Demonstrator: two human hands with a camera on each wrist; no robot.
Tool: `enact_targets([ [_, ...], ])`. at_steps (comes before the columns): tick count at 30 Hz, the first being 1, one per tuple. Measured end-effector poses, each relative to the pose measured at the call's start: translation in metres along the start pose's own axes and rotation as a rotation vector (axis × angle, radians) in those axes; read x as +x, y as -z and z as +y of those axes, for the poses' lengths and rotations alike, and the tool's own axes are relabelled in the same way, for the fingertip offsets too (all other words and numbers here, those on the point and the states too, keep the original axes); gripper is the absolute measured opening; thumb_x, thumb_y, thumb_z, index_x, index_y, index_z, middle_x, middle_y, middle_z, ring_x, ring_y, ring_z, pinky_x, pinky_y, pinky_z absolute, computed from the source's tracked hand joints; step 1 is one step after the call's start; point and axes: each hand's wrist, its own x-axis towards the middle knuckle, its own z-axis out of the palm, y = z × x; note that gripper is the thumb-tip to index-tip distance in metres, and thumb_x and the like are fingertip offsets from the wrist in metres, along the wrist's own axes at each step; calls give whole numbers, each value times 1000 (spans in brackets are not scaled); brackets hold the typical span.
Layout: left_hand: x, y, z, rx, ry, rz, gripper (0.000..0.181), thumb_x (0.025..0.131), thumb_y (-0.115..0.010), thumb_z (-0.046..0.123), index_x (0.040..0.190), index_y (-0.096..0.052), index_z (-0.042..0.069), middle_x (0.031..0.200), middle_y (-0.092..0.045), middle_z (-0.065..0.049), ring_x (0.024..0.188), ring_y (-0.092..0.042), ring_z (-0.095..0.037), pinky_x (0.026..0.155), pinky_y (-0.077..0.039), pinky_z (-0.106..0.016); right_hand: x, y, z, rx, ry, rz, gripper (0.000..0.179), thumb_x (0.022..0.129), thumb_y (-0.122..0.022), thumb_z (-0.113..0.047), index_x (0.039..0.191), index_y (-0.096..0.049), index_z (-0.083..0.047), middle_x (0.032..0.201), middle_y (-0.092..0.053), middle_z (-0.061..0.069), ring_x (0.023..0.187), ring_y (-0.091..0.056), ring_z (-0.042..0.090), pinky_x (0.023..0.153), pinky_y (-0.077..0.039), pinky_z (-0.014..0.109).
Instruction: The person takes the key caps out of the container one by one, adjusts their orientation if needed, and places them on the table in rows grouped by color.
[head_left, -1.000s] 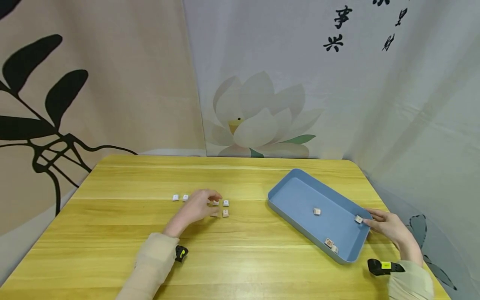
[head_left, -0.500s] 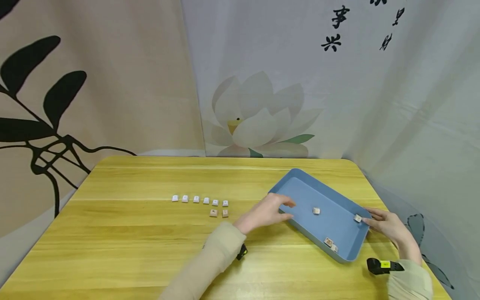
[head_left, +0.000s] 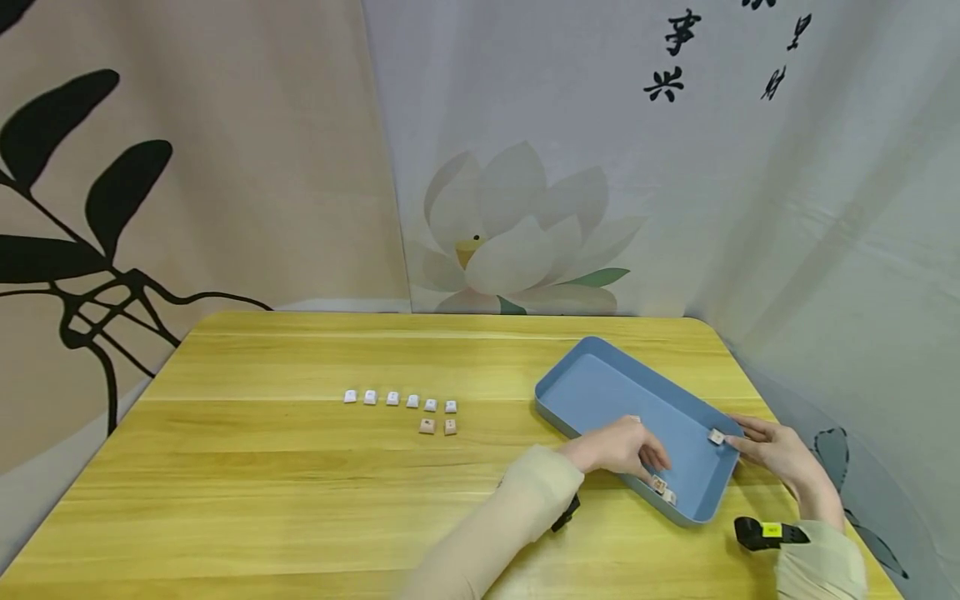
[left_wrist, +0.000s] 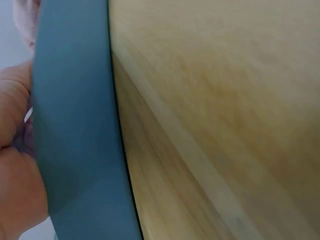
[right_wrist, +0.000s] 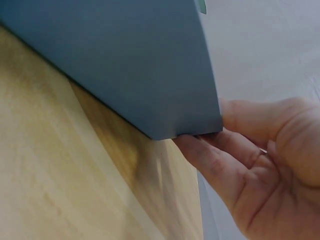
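Note:
My right hand [head_left: 772,454] grips the right end of the blue tray [head_left: 600,343]. In the right wrist view, its fingers [right_wrist: 215,160] lie under the tray's corner. My left hand [head_left: 618,446] reaches over the tray's near wall, fingers bent downward and apart. Its fingertips are beside a keycap with a brown marking [head_left: 659,483], and a paler keycap [head_left: 669,497] lies against that one. Another keycap [head_left: 716,437] sits near the right thumb. The left hand mostly hides one more keycap [head_left: 635,418]. In the left wrist view, the tray's wall covers the fingertips.
Left of the tray, several white keycaps [head_left: 393,399] form a row on the wooden table [head_left: 262,467]. Below the row's right end are two beige keycaps, one [head_left: 427,427] beside the other [head_left: 450,427]. A printed curtain [head_left: 525,83] hangs behind the table.
My left hand has moved right from the keycap rows, over the tray's near wall and down toward the keycaps inside. My right hand and the tray have stayed in place.

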Motion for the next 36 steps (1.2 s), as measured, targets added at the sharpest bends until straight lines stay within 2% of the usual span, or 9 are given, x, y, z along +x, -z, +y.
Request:
enact_targets([
  [2, 4, -2, 1, 12, 14, -18, 31, 79, -75, 20, 110, -72, 20, 101, -74, 10, 86, -65, 6, 105, -35, -11, 0, 0, 0, -1, -5, 0, 69, 98, -53, -30, 145, -24, 11, 144, -28, 39, 118, -56, 36, 87, -55, 33],
  [3, 6, -3, 1, 14, 19, -27, 30, 80, -75, 19, 109, -73, 20, 100, -74, 10, 85, -65, 7, 105, -35, -11, 0, 1, 0, -2, -6, 1, 69, 98, -53, -30, 145, -24, 11, 144, -29, 39, 117, -57, 35, 87, -55, 33],
  [7, 11, -6, 5, 21, 48, -62, 27, 81, -74, 15, 108, -74, 20, 99, -74, 11, 82, -64, 7, 91, -40, -4, 0, 1, 0, -4, -11, -2, 68, 98, -52, -29, 145, -24, 11, 144, -29, 39, 116, -58, 33, 87, -55, 34],
  [9, 12, -8, 6, 3, 71, -77, 25, 82, -73, 13, 107, -74, 20, 98, -74, 10, 80, -63, 7, 75, -43, -1, 0, 2, 1, -3, -11, -3, 68, 98, -52, -30, 145, -24, 11, 144, -29, 38, 115, -59, 30, 87, -55, 33],
  [14, 13, -10, 7, 2, 99, -78, 21, 84, -71, 12, 104, -75, 19, 97, -74, 10, 79, -64, 6, 68, -44, -1, 0, 2, 1, 2, -6, -2, 69, 98, -53, -30, 145, -24, 11, 144, -29, 38, 109, -62, 18, 86, -56, 32],
  [20, 9, -9, 2, -11, 49, 1, 19, 83, -74, 21, 101, -75, 18, 94, -74, 10, 77, -61, 8, 81, -42, -3, 0, 0, 1, 1, 5, -2, 69, 98, -53, -28, 145, -23, 12, 143, -27, 40, 118, -55, 37, 86, -56, 33],
  [26, -1, -4, -3, -240, 25, 96, 19, 85, -72, 19, 104, -72, 13, 91, -73, 5, 73, -57, 9, 68, -46, -4, 0, -1, 2, -4, 6, -5, 67, 98, -52, -26, 145, -22, 12, 143, -27, 40, 122, -50, 44, 87, -56, 33],
  [32, -17, 8, -9, -488, 17, 128, 30, 87, -67, 9, 117, -68, 7, 98, -67, 2, 78, -56, 6, 73, -50, -9, 1, -1, 1, -7, -8, -4, 67, 98, -52, -27, 145, -23, 11, 143, -28, 39, 123, -48, 45, 87, -55, 34],
  [36, -30, 16, -15, -628, 18, 157, 30, 85, -66, 2, 115, -68, 5, 103, -67, -6, 80, -59, 3, 75, -52, -13, 2, 0, 0, -10, -8, 0, 68, 98, -52, -28, 145, -23, 12, 143, -28, 39, 123, -49, 44, 87, -56, 34],
])
